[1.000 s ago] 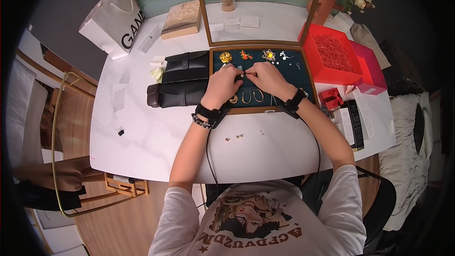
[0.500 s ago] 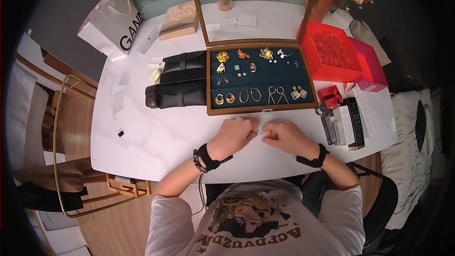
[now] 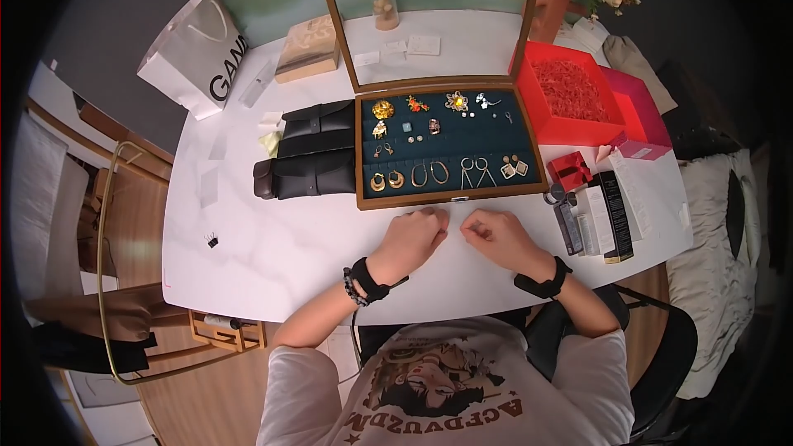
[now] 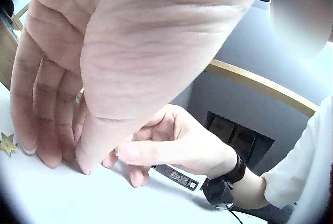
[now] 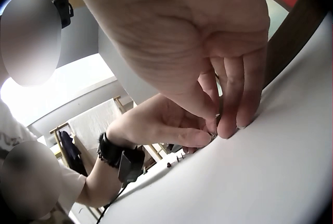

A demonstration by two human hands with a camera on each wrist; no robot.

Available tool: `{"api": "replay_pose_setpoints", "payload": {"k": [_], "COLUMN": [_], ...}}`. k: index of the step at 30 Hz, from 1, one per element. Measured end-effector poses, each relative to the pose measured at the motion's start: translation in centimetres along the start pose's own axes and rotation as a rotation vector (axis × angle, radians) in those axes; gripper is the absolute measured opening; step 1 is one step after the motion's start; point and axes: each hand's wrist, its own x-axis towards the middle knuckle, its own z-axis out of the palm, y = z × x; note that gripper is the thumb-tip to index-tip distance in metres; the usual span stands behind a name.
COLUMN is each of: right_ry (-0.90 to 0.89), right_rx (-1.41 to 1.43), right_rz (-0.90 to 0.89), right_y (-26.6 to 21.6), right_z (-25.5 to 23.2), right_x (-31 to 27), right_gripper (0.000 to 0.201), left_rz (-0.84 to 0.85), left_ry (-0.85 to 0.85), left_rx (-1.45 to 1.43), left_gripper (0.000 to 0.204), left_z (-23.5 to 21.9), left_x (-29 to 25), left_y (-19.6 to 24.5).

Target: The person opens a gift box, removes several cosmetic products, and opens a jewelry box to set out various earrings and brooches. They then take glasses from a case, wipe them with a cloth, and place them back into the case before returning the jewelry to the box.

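Note:
My left hand (image 3: 410, 241) is low over the white table (image 3: 248, 239), thumb tip against the curled fingers; I cannot tell what it holds. Just to its right, my right hand (image 3: 504, 241) pinches a tiny pale earring (image 4: 118, 153) between thumb and index finger. The fingertips of both hands face each other across a narrow gap. Small earring studs (image 5: 169, 165) lie on the table by my left hand, and a gold star (image 4: 8, 144) shows beside its little finger. Beyond the hands stands a jewelry box (image 3: 367, 202), lid raised, with several brooches, earrings and rings on dark green lining.
Two black leather cases (image 3: 318, 175) stand left of the box. On the right are a red gift box (image 3: 557, 132), a small red ribboned box (image 3: 570, 170) and several slim cartons (image 3: 610, 219). A binder clip (image 3: 212, 240) lies at left; a white paper bag (image 3: 186, 58) stands behind.
Both hands have come back from the jewelry box to the table in front of it. During the last half second they have moved slightly apart.

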Motion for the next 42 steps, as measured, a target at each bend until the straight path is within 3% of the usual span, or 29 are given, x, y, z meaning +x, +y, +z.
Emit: {"api": "replay_pose_setpoints", "payload": {"k": [7,14,18,22,25,28,31,33,42], "right_ry": [0.025,0.082,0.147,0.149,0.113,0.106,0.055,0.071,0.13], "right_rx": [0.427,0.564,0.435,0.435,0.4,0.207,0.162,-0.063,-0.194], "right_rz": [0.178,0.13,0.127,0.047,0.048,0.031,0.068,0.052,0.062], "right_y": [1.3,0.0,-0.3,1.5,2.6,3.6,4.1,3.9,4.3], "right_z": [-0.6,-3.1,-5.1,-6.1,-6.4,-6.2,-6.0,-5.9,-4.8], "right_x": [-0.3,1.9,4.3,8.1,11.0,13.6,15.0,15.5,16.2], "right_gripper": [0.017,0.017,0.017,0.017,0.017,0.015,0.015,0.017,0.017], "left_rz": [0.005,0.027,-0.005,-0.059,-0.027,-0.026,-0.045,-0.052,-0.095], "left_ry": [0.026,0.061,0.053,0.084,0.145,0.08,0.073,0.099,0.075], "left_rx": [0.054,0.044,-0.185,-0.344,-0.464,-0.449,-0.4,-0.381,-0.369], "left_gripper": [0.005,0.005,0.008,0.009,0.006,0.005,0.006,0.006,0.006], "left_z": [0.5,-0.3,-4.7,-7.5,-6.3,-4.7,-3.7,-3.3,-2.9], "left_x": [-0.1,0.6,3.3,8.1,12.1,14.6,15.1,15.2,15.6], "left_y": [0.4,1.0,1.3,-1.8,-5.1,-7.3,-8.1,-8.4,-9.1]}}
